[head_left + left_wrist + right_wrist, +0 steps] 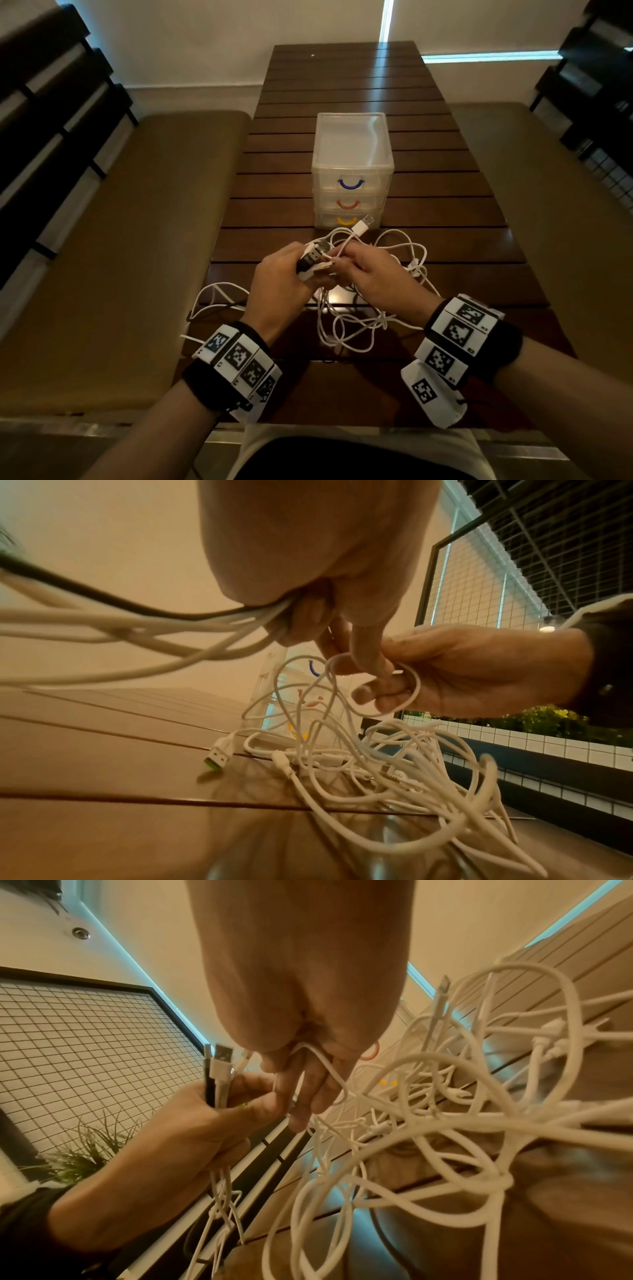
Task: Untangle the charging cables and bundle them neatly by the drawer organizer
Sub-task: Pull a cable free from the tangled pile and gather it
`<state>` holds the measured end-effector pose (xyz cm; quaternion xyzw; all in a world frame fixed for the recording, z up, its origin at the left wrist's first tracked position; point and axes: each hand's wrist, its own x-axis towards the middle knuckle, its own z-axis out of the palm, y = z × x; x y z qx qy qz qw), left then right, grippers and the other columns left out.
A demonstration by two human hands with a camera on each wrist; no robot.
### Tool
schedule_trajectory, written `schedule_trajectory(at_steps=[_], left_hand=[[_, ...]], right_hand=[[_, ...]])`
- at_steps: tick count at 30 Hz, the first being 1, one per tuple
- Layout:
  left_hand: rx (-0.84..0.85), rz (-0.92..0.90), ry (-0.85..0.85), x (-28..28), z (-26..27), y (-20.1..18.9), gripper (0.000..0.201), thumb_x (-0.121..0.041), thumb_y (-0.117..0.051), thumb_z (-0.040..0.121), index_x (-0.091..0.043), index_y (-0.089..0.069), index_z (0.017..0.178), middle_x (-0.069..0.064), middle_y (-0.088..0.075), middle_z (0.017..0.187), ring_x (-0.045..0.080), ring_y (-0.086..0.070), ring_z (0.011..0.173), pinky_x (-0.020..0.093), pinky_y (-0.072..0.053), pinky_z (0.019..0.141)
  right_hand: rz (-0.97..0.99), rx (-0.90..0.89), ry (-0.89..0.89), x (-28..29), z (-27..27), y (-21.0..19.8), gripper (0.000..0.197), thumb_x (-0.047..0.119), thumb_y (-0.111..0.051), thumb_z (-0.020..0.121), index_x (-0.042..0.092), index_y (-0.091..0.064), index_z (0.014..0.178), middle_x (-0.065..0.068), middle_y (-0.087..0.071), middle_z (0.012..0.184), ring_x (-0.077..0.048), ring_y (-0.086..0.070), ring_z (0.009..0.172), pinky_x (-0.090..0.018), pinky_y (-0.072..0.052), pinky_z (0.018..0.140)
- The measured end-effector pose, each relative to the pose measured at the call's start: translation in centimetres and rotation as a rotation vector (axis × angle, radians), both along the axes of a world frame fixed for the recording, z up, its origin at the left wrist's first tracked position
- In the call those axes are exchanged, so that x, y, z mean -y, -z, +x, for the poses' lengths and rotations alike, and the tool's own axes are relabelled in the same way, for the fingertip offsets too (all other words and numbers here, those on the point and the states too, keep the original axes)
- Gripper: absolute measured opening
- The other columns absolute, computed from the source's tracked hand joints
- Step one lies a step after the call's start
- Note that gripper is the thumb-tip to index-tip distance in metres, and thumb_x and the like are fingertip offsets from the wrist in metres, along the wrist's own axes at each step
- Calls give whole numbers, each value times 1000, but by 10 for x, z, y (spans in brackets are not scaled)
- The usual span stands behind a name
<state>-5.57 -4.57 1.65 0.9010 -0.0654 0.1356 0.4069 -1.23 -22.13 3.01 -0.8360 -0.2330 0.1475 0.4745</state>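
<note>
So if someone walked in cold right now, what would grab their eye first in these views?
Probably the tangle of white charging cables sprawled on the slatted wooden table under both hands. Next, the left hand gripping a cluster of USB plugs, one of them black, while the right hand holds a white strand beside it. Behind them stands the clear three-drawer organizer with blue, red and yellow handles.

In the left wrist view, the cables point(113, 631) running out toward nine o'clock are blurred and cut by the edge. The drawer organizer point(274, 696) is mostly hidden behind cable loops. How many cables the left hand point(281, 277) grips is perhaps four; they overlap.
</note>
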Motion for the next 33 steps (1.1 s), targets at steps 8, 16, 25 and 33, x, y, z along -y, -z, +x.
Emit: schedule_trajectory(at_steps=[8, 16, 25, 33], left_hand=[[-23, 82, 39, -13, 1, 0, 18, -28, -69, 88, -15, -63, 76, -10, -56, 77, 7, -53, 66, 22, -39, 59], [-174, -239, -119, -13, 4, -3, 16, -17, -53, 96, -25, -57, 83, -6, -69, 78, 12, -62, 75, 43, -49, 74], [-222, -587, -75, -11, -1, -11, 19, -29, -56, 97, -28, -58, 78, -12, -58, 68, 10, -54, 70, 37, -46, 71], [-133, -554, -154, -13, 1, -8, 27, -32, -57, 96, -16, -61, 75, -3, -56, 66, 9, -52, 64, 29, -46, 62]], right_hand=[[36, 225, 357, 6, 16, 1, 32, 39, -54, 99, 17, -70, 84, 5, -68, 66, -5, -64, 60, -30, -54, 62], [-343, 637, 211, 1, 13, -1, 57, -4, -67, 83, 9, -52, 136, -12, -53, 125, -25, -49, 117, -32, -48, 98], [-158, 298, -108, -29, -10, 8, 32, 40, -59, 96, 24, -62, 124, 5, -69, 105, -7, -63, 90, -27, -53, 78], [-270, 411, -179, -26, -6, 4, 37, 27, -54, 98, 28, -53, 135, 11, -58, 81, -4, -51, 69, -16, -40, 62]])
